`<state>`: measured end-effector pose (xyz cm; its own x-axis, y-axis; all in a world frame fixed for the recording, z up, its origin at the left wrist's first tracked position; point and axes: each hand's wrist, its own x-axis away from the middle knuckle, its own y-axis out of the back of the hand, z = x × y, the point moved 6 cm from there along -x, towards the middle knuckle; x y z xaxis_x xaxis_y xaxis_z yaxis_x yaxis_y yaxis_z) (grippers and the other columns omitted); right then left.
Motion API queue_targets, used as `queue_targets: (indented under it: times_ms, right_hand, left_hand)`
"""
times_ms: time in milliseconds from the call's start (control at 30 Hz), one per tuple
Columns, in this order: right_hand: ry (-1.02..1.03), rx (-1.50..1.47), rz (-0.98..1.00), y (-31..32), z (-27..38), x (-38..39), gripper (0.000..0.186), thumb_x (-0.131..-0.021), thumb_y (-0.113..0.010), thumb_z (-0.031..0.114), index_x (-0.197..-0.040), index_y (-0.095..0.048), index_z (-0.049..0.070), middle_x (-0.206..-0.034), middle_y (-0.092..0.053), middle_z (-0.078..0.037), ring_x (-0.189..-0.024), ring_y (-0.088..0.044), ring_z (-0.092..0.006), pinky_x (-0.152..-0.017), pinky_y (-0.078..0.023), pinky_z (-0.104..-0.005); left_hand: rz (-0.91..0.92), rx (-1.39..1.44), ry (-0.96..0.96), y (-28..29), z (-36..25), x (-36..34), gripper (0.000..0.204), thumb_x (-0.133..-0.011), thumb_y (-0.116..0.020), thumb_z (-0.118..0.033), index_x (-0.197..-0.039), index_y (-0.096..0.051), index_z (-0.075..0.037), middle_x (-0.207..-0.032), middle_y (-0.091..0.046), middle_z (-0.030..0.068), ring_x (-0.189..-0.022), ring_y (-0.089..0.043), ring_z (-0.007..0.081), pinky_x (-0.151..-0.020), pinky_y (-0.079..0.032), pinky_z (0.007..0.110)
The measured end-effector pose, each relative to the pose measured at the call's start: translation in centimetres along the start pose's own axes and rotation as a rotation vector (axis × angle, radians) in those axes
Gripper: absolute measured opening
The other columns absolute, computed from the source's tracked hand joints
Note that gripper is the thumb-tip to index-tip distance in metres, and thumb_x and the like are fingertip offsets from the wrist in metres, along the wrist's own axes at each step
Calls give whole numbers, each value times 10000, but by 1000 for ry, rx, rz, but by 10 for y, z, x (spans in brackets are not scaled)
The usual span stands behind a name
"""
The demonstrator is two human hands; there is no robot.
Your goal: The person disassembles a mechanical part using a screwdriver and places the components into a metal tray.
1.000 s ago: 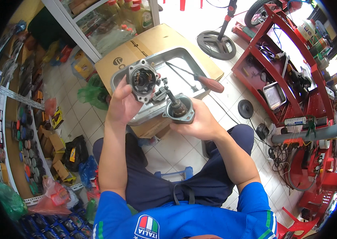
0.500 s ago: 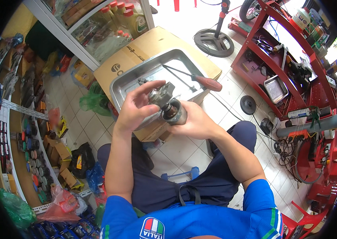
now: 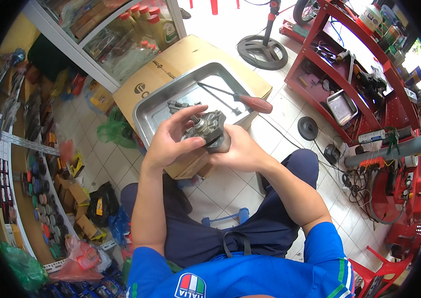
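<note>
My left hand point(image 3: 163, 141) grips the grey cast end housing point(image 3: 213, 124) of what looks like a small starter motor, thumb on the near side and fingers on the far side. A toothed shaft end point(image 3: 195, 120) sticks out of the housing between thumb and fingers. My right hand point(image 3: 240, 148) is wrapped round the motor's cylindrical metal body point(image 3: 224, 144). Housing and body sit against each other, tilted, above the near edge of a metal tray point(image 3: 140, 116). A screwdriver with a red-brown handle point(image 3: 256, 103) leans across the tray's right rim. A small dark metal part point(image 3: 176, 105) lies inside the tray.
The tray rests on a cardboard box point(image 3: 188, 52) before my knees. A red tool cart point(image 3: 315, 64) stands at right, near a round black base with a post point(image 3: 261, 52). Cables point(image 3: 354, 184) lie on the tiled floor. Stocked shelves point(image 3: 34, 184) line the left; a glass cabinet point(image 3: 121, 59) stands behind.
The end housing has come down onto the cylindrical body, closing the gap where a copper-coloured inner part showed. The housing has also turned, and its toothed shaft end now shows.
</note>
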<state>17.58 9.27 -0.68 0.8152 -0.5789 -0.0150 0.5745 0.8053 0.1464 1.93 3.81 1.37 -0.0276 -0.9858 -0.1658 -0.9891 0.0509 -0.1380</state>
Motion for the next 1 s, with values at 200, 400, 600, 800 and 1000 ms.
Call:
queue_targets:
  times_ms: [200,400,600,800,1000]
  right_hand:
    - [20,-20,-4,-1,-1,-1,445,-709,-783,214,-1029,-626,-51,-885,-678,-118,-820,-646,-185,-764,-520,-343]
    - [14,-87,35,-3,5,1,409,-722,-775,201,-1020,-633,-41,-882,-687,-106,-809,-656,-167,-733,-525,-334]
    - [-6,-245,1,4,25,-5,380,-776,-758,139,-1098,-637,-23,-900,-706,-73,-787,-676,-126,-725,-542,-292]
    - [171,-6,-457,57,24,-18,362,-795,-821,185,-1057,-685,-25,-919,-721,-68,-774,-665,-95,-689,-535,-258]
    - [219,-103,-522,65,2,-45,561,-763,-906,249,-1140,-609,-42,-1015,-716,-83,-906,-669,-142,-809,-553,-316]
  left_hand:
    - [-14,-48,66,-4,0,2,880,-737,-910,-282,-1457,-519,39,-1425,-585,168,-1349,-525,248,-1159,-387,404]
    - [126,-21,42,-9,1,-1,839,-785,-879,-218,-1489,-495,27,-1453,-567,131,-1350,-514,216,-1169,-358,385]
    - [-41,63,-7,10,15,9,771,-908,-804,-322,-1508,-462,19,-1496,-533,132,-1353,-527,223,-1133,-410,372]
    - [-303,-402,111,34,-8,31,446,-1007,-679,-181,-1401,-576,-1,-1301,-676,119,-1228,-619,205,-1045,-487,343]
    - [-215,-773,194,70,-14,18,453,-948,-755,-241,-1321,-641,-11,-1200,-718,129,-1125,-670,211,-974,-523,352]
